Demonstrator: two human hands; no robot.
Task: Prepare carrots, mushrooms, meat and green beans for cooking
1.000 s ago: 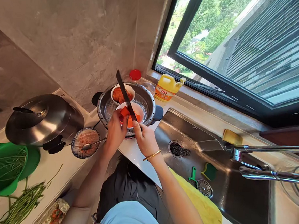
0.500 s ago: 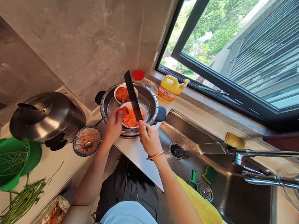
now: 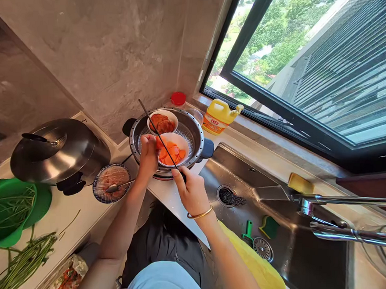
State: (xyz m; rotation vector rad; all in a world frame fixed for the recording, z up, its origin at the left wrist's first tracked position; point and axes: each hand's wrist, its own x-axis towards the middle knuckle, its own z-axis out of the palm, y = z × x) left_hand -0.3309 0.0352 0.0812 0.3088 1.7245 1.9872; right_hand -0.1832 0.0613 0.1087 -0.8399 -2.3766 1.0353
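My right hand (image 3: 191, 189) grips the handle of a black knife (image 3: 157, 134), whose blade now shows edge-on, slanting up to the left. My left hand (image 3: 148, 154) pinches a piece of carrot (image 3: 159, 143) against the blade, above a white bowl (image 3: 183, 142) of orange carrot slices (image 3: 171, 155). That bowl rests inside a steel colander (image 3: 192, 129) at the counter's corner. A second white bowl (image 3: 161, 120) of reddish-brown food sits behind it in the same colander.
Left of the colander stand a small patterned bowl with a spoon (image 3: 111, 183) and a steel pot with lid (image 3: 55, 150). A green colander (image 3: 3, 212) and loose green beans (image 3: 26, 260) lie nearer me. The sink (image 3: 274, 212), tap (image 3: 337, 201), yellow detergent bottle (image 3: 219, 115) and yellow cloth (image 3: 260, 268) are to the right.
The knife blade has turned from broadside to edge-on and tilted lower over the bowl. My left hand has shifted slightly with the carrot piece. More slices lie in the bowl.
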